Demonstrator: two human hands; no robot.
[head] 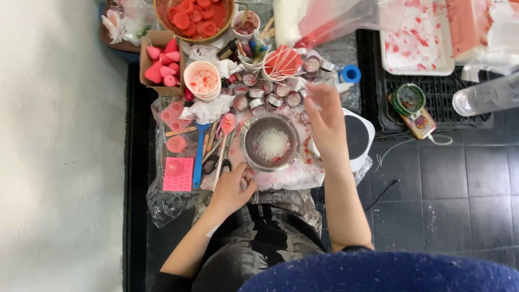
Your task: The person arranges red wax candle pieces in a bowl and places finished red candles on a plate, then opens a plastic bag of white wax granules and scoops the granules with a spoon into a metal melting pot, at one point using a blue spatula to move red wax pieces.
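A small metal pot with white flakes inside sits on a plastic-covered low table. My left hand grips the pot's handle at its near left side. My right hand is raised to the right of the pot, pinching the lower corner of a large clear plastic bag that holds white flakes and red smears. The bag stretches up and away toward the top of the view. Under my right wrist lies a white scale with a dark round plate.
Several small round tins stand behind the pot. Pink cone shapes fill a cardboard box. A bowl of red pieces, a cup, a blue spatula, scissors, a pink note, a stained white tray.
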